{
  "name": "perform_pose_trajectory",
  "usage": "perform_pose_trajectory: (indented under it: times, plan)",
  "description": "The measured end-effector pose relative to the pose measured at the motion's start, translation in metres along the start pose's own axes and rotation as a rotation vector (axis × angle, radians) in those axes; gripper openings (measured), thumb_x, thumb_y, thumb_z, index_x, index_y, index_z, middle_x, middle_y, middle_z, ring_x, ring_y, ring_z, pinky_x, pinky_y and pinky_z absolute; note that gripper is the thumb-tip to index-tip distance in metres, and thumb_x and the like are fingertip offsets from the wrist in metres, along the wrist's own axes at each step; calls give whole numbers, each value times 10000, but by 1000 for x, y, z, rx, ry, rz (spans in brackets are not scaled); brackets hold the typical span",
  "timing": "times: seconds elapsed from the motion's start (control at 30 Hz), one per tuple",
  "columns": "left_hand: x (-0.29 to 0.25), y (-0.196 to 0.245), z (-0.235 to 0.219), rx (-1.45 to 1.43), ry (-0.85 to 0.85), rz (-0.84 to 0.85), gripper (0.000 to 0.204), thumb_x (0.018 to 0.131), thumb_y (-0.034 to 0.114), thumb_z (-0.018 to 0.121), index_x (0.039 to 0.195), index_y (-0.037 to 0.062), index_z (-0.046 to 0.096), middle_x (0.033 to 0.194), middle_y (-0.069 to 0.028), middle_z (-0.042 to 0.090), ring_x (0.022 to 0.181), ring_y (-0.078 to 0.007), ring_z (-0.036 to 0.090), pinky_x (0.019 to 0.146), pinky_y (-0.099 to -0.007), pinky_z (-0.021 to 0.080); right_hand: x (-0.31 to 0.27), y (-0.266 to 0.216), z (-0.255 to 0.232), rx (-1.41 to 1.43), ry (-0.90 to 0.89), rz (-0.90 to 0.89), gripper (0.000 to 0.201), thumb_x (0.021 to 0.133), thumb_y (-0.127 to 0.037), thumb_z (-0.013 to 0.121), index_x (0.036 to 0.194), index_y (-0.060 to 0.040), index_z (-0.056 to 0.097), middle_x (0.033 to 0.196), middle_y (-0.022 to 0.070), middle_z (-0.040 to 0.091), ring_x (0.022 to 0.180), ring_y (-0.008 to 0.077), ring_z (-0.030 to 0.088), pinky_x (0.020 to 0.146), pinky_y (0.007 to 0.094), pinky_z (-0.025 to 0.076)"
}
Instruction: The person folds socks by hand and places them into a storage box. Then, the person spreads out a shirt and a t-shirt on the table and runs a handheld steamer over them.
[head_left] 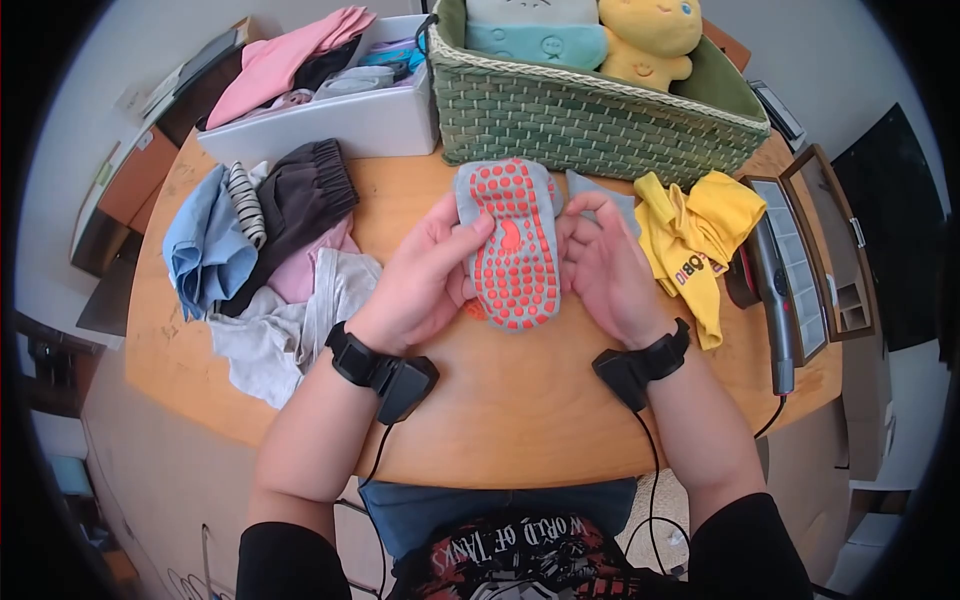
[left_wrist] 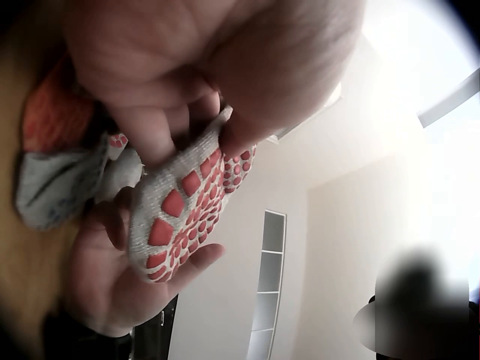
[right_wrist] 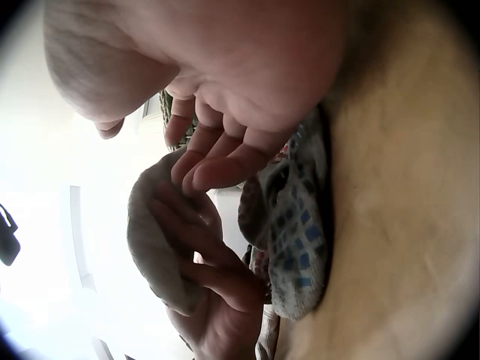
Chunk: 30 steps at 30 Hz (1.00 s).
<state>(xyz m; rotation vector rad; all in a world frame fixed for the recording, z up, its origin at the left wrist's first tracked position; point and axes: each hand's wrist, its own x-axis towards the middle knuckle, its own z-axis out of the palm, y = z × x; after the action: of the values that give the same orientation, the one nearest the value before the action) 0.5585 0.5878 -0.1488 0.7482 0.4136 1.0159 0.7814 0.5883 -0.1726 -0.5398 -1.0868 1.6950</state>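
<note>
My left hand (head_left: 425,270) holds a grey sock (head_left: 512,275) with red rubber dots on its sole, raised over the table in front of me. The thumb lies on the dotted side and the fingers go behind it. To the right of the sock is my right hand (head_left: 615,285), palm turned inward and fingers loosely bent, their tips close to the sock's edge. In the right wrist view those fingers overlap the plain side of the sock (right_wrist: 154,232). Another grey sock, with blue squares (right_wrist: 300,255), lies on the table beyond.
A clothes pile (head_left: 290,265) lies on the left, a yellow garment (head_left: 690,235) on the right. Behind stand a white box (head_left: 340,125) of clothes and a green woven basket (head_left: 590,125) with plush toys. A corded styling tool (head_left: 775,290) lies beside an open compartment case (head_left: 805,255).
</note>
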Motion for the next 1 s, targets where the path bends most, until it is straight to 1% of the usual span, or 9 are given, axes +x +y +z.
perform_pose_trajectory:
  times: [0.07, 0.17, 0.23, 0.3, 0.43, 0.53, 0.67, 0.83, 1.0]
  plan:
    - [0, 0, -1, 2, 33, 21, 418, 1070, 180, 525, 1451, 48, 419, 1353, -108, 616, 1165, -185, 662, 983, -372, 568, -2, 0, 1, 45, -82, -25, 239, 1074, -291, 525, 1231, -127, 450, 985, 28, 602, 849, 96, 604, 685, 234, 480]
    - [1, -1, -5, 25, 62, 31, 393, 1072, 197, 524, 1425, 36, 456, 1329, -108, 632, 1149, -180, 670, 960, -354, 579, -6, 1, 2, -247, -63, -31, 335, 989, -146, 673, 1220, -129, 432, 968, 23, 622, 838, 72, 625, 638, 213, 500]
    - [1, -1, -9, 42, 61, 23, 381, 1072, 202, 526, 1408, 28, 481, 1314, -107, 642, 1141, -176, 674, 950, -345, 582, -7, -5, 6, -270, -55, 91, 390, 917, 4, 716, 1178, -115, 453, 972, 13, 636, 844, 58, 640, 619, 196, 521]
    - [-1, -1, -13, 66, 24, -79, 364, 1068, 197, 537, 1384, 18, 519, 1284, -107, 662, 1125, -181, 681, 947, -342, 583, -6, -3, 3, -238, -47, 53, 319, 935, -2, 691, 1146, -102, 473, 977, 13, 639, 842, 58, 640, 617, 201, 527]
    - [-3, 1, -2, 156, 2, -66, 354, 1055, 164, 559, 1376, 18, 535, 1276, -110, 668, 1116, -190, 687, 951, -347, 582, -2, -1, -6, -199, -41, -32, 159, 963, 11, 631, 1088, -57, 560, 1000, 23, 652, 836, 71, 644, 621, 218, 544]
    - [-2, 0, -5, 171, 9, -31, 359, 1039, 124, 578, 1378, 15, 531, 1284, -114, 664, 1114, -199, 689, 953, -350, 583, -3, -7, -3, -122, 3, 80, 191, 947, 34, 615, 1121, -44, 614, 1009, 34, 657, 834, 93, 652, 647, 236, 555]
    - [0, -1, -9, 130, 14, -40, 357, 1032, 102, 583, 1372, 4, 531, 1269, -118, 673, 1106, -199, 694, 948, -347, 586, -3, -3, -8, -143, -83, 69, 282, 908, 86, 606, 1155, -44, 640, 1047, 36, 655, 901, 106, 652, 708, 251, 563]
    - [0, 2, -10, 136, 16, -66, 350, 1032, 113, 587, 1361, 3, 539, 1250, -115, 683, 1096, -191, 697, 947, -340, 587, 0, 3, 1, -252, -110, -158, 363, 806, 137, 692, 1122, -41, 668, 1106, 13, 570, 1044, 100, 595, 808, 238, 531]
    - [-1, 0, -9, 150, -23, -76, 336, 1029, 117, 596, 1345, 8, 555, 1251, -107, 682, 1100, -175, 691, 957, -331, 575, 1, 2, -8, -473, -143, -168, 288, 764, 85, 779, 1013, -51, 735, 1033, -17, 507, 945, 73, 557, 774, 226, 501]
